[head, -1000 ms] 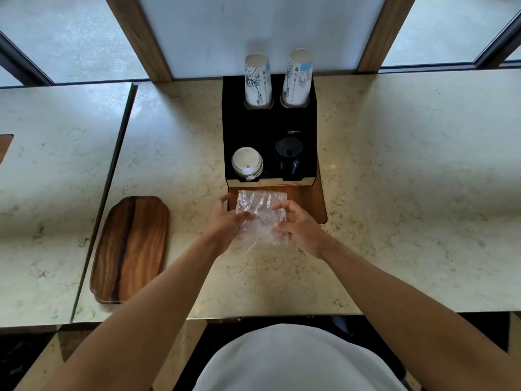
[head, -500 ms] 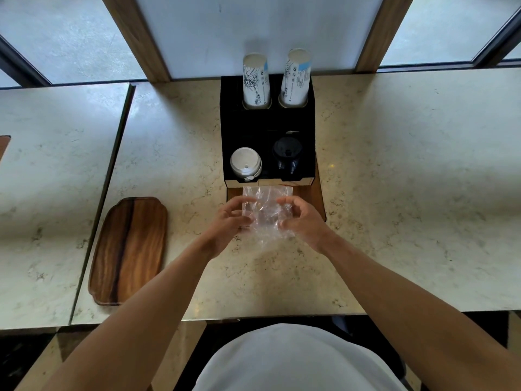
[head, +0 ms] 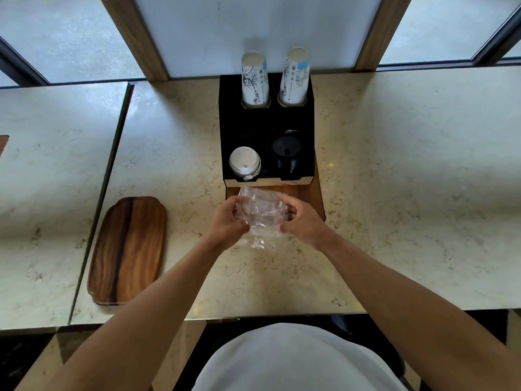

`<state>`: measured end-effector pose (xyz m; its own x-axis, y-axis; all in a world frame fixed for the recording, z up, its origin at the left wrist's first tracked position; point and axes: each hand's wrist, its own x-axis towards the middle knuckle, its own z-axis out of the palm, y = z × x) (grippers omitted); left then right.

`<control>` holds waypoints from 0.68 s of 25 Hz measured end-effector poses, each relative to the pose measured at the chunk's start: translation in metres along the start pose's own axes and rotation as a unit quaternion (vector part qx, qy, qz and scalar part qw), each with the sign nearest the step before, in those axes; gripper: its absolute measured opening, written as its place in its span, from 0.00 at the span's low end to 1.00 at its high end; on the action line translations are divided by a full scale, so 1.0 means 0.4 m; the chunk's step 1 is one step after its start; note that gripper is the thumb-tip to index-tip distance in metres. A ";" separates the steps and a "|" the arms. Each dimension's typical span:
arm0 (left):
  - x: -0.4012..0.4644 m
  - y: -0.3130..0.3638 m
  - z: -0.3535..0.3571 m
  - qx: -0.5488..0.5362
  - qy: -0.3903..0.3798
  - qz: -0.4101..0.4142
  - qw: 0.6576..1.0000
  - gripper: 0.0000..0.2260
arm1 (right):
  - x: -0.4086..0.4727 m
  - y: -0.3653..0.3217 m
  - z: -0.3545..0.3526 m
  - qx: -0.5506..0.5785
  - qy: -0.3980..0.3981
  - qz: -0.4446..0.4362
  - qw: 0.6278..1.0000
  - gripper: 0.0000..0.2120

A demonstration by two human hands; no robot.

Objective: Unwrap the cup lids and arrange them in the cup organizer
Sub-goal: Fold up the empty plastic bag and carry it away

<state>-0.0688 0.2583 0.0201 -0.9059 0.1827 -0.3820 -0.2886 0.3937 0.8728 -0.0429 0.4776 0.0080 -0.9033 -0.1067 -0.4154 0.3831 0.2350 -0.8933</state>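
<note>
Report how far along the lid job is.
Done: white lids and black lids sit in the organizer. In hand: left hand and right hand grip the empty-looking plastic wrap. Left: apparently only discarding it.

Café counter: marble tables (head: 394,193), cup organizer (head: 248,128) holding 2 paper-cup stacks (head: 294,77).

Black cup organizer (head: 242,125), white lids (head: 244,162), black lids (head: 286,153), clear plastic wrap (head: 260,213), brown streaked tray (head: 128,251)
</note>
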 end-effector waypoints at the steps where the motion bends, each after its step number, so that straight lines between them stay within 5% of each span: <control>1: 0.001 -0.003 0.004 0.017 0.007 0.013 1.000 0.28 | 0.001 -0.001 0.002 -0.020 0.002 -0.004 1.000 0.41; 4: 0.009 -0.009 0.015 0.109 0.050 0.043 0.992 0.24 | 0.004 -0.008 0.015 -0.109 0.015 -0.032 0.993 0.39; 11: 0.022 -0.021 0.020 0.264 0.092 0.082 0.957 0.10 | 0.007 -0.015 0.023 -0.272 0.105 -0.087 0.953 0.17; 17: 0.022 -0.016 0.009 0.289 0.028 0.109 0.951 0.05 | 0.008 -0.012 0.015 -0.247 0.137 -0.063 0.957 0.05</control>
<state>-0.0737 0.2607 0.0100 -0.9445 0.2743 -0.1806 0.1108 0.7839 0.6110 -0.0465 0.4703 0.0102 -0.9789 0.0765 -0.1894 0.1909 0.6725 -0.7150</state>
